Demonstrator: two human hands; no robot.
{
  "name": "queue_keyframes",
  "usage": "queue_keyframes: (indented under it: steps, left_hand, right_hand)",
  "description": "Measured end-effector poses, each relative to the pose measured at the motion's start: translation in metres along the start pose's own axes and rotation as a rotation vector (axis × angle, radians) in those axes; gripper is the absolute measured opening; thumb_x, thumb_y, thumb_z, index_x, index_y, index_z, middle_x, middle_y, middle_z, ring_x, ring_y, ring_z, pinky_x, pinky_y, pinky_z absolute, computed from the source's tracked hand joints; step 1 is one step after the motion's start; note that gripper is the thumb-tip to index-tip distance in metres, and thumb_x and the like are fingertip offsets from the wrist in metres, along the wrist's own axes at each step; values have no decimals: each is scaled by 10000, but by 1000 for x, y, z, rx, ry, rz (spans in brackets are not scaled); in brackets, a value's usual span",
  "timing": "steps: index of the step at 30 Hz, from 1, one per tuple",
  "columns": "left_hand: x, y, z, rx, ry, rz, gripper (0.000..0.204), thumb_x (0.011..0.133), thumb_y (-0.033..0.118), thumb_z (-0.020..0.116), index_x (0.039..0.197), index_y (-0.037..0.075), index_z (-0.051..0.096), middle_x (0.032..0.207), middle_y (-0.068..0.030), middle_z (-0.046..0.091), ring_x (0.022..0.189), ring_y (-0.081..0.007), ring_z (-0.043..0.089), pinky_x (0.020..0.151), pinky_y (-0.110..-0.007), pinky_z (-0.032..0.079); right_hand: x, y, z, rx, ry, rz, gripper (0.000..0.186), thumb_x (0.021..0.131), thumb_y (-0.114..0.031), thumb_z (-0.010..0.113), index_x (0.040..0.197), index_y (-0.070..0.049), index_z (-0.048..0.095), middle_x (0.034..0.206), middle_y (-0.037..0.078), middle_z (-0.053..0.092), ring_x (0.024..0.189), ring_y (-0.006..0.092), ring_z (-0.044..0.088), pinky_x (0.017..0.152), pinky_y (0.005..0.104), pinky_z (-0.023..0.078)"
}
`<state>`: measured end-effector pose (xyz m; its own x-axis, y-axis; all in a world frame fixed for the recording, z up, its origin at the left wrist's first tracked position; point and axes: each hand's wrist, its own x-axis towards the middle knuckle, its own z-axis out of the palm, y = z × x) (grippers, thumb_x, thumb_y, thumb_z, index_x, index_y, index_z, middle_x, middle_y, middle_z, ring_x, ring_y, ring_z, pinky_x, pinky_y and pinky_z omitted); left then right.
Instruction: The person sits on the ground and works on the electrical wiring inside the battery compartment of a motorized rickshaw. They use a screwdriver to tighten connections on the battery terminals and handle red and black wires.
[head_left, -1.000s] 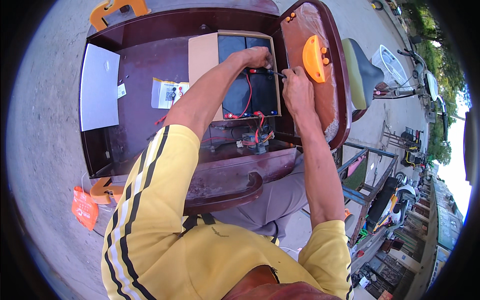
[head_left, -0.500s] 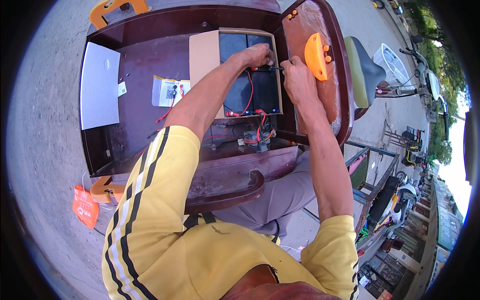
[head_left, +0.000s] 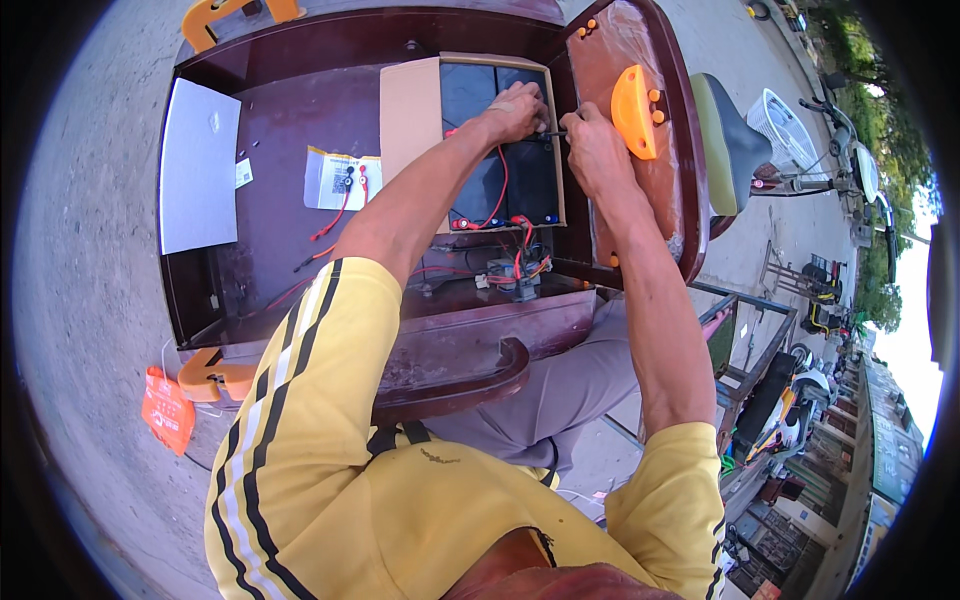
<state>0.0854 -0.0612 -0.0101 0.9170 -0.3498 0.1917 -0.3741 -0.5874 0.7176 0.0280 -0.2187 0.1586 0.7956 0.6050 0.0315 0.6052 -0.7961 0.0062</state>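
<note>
Black batteries (head_left: 530, 185) sit side by side in an open cardboard box (head_left: 410, 115). Over the far batteries, my left hand (head_left: 517, 112) has its fingers bent together at a terminal; whatever they pinch is hidden. My right hand (head_left: 598, 150), at the box's right edge, is closed round a screwdriver (head_left: 558, 133), whose thin dark shaft points left to my left fingertips. A red wire (head_left: 504, 185) runs across the batteries to terminals at the near side. Near the box, red and black cables (head_left: 522, 232) join a grey connector block (head_left: 515, 280).
The box stands in a dark red vehicle compartment (head_left: 300, 110) with a raised lid (head_left: 690, 150) at right. A white foam sheet (head_left: 200, 170) leans at left. Loose ring-ended leads (head_left: 348, 185) lie on a small packet (head_left: 325, 190). An orange bag (head_left: 167, 412) hangs outside, lower left.
Both hands stay at the same terminal, with only slight shifts. My left hand's fingers and knuckles have turned a little; the screwdriver remains in my right hand.
</note>
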Motion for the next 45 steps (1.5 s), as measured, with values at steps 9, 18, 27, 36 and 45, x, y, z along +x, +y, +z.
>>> queue_keyframes:
  steps: [9,18,27,36,45]
  left_hand:
    - [0,-4,0,24,6,28,166,877,181,748,1018,103,788,1166,-113,604,1168,-339,542,1064,-434,410]
    - [-8,-2,2,76,184,46,196,791,151,792,986,159,784,1251,-32,649,1300,-316,510,1118,-489,368]
    - [-18,6,-12,66,97,145,224,779,146,776,1002,163,795,1295,-27,634,1337,-311,489,1175,-499,328]
    - [-21,8,-9,100,101,56,239,770,183,799,1008,180,814,1230,-38,638,1267,-300,515,1124,-478,393]
    - [-6,-18,-31,-198,-66,13,274,873,83,643,1056,156,833,1209,-94,712,1184,-338,628,1084,-420,482]
  right_hand:
    - [5,-3,0,-8,-23,15,229,861,78,616,1071,18,684,1102,229,632,1002,432,683,893,502,569]
    - [19,-13,-9,-67,-91,52,277,846,88,616,1109,47,543,1143,326,577,956,524,694,832,525,603]
    - [21,-7,4,-139,-105,117,282,930,-61,649,1194,16,587,1200,304,588,952,472,732,843,470,620]
    - [27,-23,-1,-179,-112,211,257,910,-61,679,1139,36,613,1197,292,597,1039,436,725,860,440,619]
    - [30,-29,-5,-127,-193,276,304,874,-59,713,1135,51,604,1217,292,570,1152,441,665,932,439,596]
